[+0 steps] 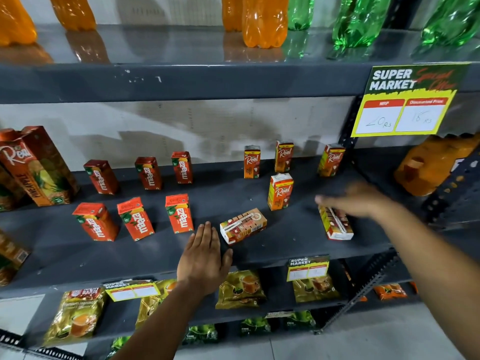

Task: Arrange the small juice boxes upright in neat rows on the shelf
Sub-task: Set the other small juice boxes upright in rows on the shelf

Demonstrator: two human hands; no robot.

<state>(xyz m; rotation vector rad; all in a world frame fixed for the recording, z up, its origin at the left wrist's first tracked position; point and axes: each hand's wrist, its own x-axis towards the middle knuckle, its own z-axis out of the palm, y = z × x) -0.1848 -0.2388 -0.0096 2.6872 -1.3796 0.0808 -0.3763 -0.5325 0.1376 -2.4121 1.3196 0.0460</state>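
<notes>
Dark grey metal shelf (pixel 130 255), middle tier of the rack — all positions below taken from its front lip.

Six small red-orange Maaza juice cartons stand upright on the shelf's left half: back row of three (pixel 148 173) well behind the lip, front row of three (pixel 179 213) nearer it. Rows read tidy.

Right half, four small orange-and-white Real juice cartons upright: three (pixel 284 156) along the back, one (pixel 280 192) forward of them, about midway to the lip. That front row is incomplete.

Two Real cartons lie down. One toppled carton (pixel 243 225) rests on its side, skewed, near the lip at centre. The other fallen carton (pixel 336 222) lies near the lip towards the shelf's right end.

Right hand (pixel 355 200) hovers blurred just over the far end of the right-end carton, fingers spread, nothing grasped; contact cannot be told. Left hand (pixel 205 258) lies flat and open at the lip, empty, fingertips just beside the central carton, apart from it.

Step in hand, as judged: setting up the Real front row. Next move calls for closing on the right-end carton, tipping it upright and placing it level with the forward standing Real carton; then the same for the central one.
</notes>
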